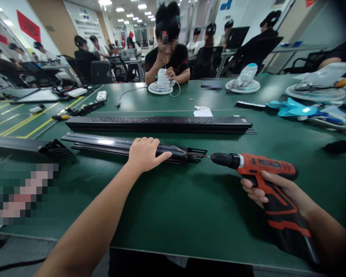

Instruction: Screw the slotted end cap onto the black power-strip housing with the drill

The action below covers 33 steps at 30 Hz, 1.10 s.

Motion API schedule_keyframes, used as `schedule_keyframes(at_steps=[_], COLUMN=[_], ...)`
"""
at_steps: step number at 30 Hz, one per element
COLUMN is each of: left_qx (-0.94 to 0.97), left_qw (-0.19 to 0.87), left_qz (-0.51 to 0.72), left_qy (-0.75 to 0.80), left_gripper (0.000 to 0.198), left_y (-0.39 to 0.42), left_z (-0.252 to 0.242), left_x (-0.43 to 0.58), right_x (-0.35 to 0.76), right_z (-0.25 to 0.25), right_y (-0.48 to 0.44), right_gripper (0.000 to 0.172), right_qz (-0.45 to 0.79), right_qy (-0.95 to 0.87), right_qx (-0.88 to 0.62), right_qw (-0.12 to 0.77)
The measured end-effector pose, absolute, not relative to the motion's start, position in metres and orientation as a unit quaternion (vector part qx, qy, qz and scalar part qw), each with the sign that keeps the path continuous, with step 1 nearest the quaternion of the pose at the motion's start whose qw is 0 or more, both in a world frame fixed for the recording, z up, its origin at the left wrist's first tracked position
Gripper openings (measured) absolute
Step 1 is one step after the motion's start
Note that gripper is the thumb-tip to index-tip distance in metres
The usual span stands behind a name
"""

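1. Left hand [145,154]: it lies palm down on top of the black housing [103,143]. The fingers are curled over the housing's far edge and the index finger is stretched along it toward the right. The hand clamps the housing against the green table [175,215].
2. Right hand [272,192]: it is closed around the grip of the orange drill [265,167], with the fingers wrapped round the handle. Whether a finger rests on the trigger cannot be told.
3. Black housing: a long, narrow piece lying flat near the middle of the table, its long axis running left to right. Its right end carries a small open bracket [196,152].
4. Governing relation: the drill lies to the right of the housing and in line with its long axis, with the chuck facing left. The bit [204,155] sits at the bracket. Contact looks likely but cannot be confirmed. The left hand is on the housing, and the right hand stands well off to the right, behind the drill body.
5. Surroundings:
   - A black power strip [158,124] lies parallel just beyond the housing.
   - A slip of paper [202,112] lies farther back.
   - A yellow-handled screwdriver [60,117] lies far left.
   - Blue fan blades [294,109] lie far right.
6. Other persons: one is seated at the far side, handling a white desk fan [161,82]. Those hands are well apart from the work.
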State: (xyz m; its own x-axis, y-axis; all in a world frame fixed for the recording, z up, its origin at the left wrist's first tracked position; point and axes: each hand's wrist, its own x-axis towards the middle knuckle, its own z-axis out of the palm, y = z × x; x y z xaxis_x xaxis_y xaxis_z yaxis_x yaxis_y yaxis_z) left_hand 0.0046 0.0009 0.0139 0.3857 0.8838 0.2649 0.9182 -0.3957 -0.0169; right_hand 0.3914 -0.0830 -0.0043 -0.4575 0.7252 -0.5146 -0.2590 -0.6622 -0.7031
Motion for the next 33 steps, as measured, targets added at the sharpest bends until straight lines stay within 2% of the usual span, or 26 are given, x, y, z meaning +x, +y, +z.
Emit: schedule_keyframes(at_steps=[33], left_qx=[-0.820], left_qw=[0.097], left_qz=[-0.166], left_qy=[-0.539], left_gripper=[0.069], left_y=[0.0005], left_z=[0.0041], left_x=[0.0044], right_x=[0.3899], right_z=[-0.0032], right_y=[-0.0847], right_gripper=[0.032], right_qz=[0.804], right_qy=[-0.270], right_qx=[-0.421], right_qw=[0.323])
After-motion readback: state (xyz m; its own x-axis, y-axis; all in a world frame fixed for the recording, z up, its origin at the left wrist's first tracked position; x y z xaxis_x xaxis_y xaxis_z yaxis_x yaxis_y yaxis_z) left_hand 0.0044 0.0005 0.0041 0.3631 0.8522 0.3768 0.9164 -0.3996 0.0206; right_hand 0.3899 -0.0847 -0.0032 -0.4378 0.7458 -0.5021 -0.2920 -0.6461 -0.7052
